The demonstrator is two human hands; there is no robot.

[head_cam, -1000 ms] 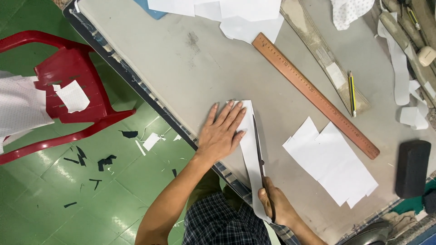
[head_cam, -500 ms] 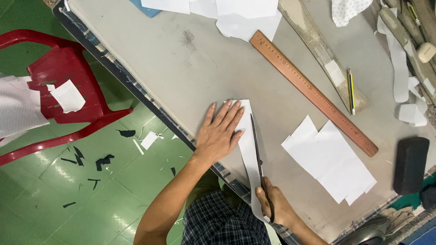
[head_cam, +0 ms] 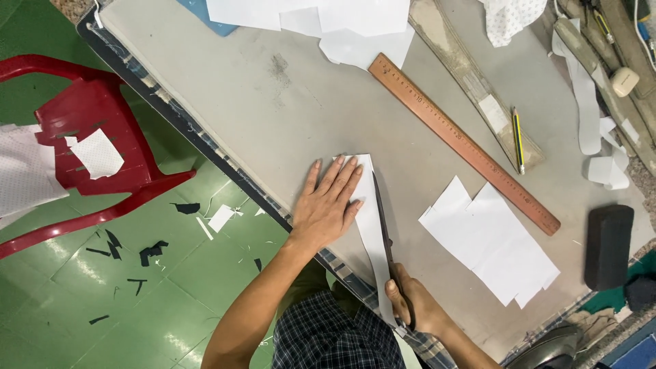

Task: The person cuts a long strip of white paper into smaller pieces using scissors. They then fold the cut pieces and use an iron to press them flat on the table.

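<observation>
Left hand: the left hand (head_cam: pixel 326 203) lies flat, fingers spread, palm down on the white paper strip (head_cam: pixel 371 225), pinning it to the grey table (head_cam: pixel 273 116).
Right hand: the right hand (head_cam: pixel 410 307) is closed around the handles of the dark scissors (head_cam: pixel 384 225) at the near table edge.
Scissors: blades point away from the person and run along the strip's right edge, just beside the left fingertips.
Paper strip: long and narrow, reaching from mid-table to past the near edge.
Cut pieces: a stack of white sheets (head_cam: pixel 492 242) lies to the right, apart from the strip.
Ruler: a wooden ruler (head_cam: pixel 461 142) lies diagonally beyond the stack; a pencil (head_cam: pixel 517 139) lies just behind it.
Chair: a red plastic chair (head_cam: pixel 96 137) stands left of the table.
</observation>
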